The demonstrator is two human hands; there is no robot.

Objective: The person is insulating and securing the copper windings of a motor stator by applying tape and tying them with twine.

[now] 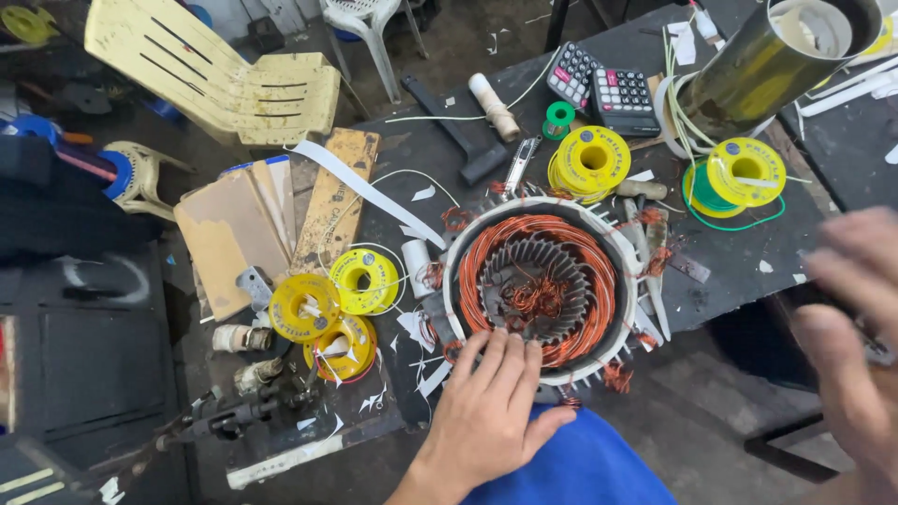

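Here my left hand (pixel 486 411) rests, fingers spread wide, on the motor stator (pixel 541 285) at the tabletop's (pixel 748 252) near edge; my right hand (pixel 856 346) hovers blurred, grip unclear. Winding work is underway; next needs careful handling of the copper coils.

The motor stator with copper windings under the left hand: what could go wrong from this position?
1. The left hand presses its fingers on the copper windings of the stator; thin wires could perhaps bend or scratch the skin.
2. The stator lies near the table edge, so a push might slide it off.
3. The right hand is blurred; it could knock the yellow spool.
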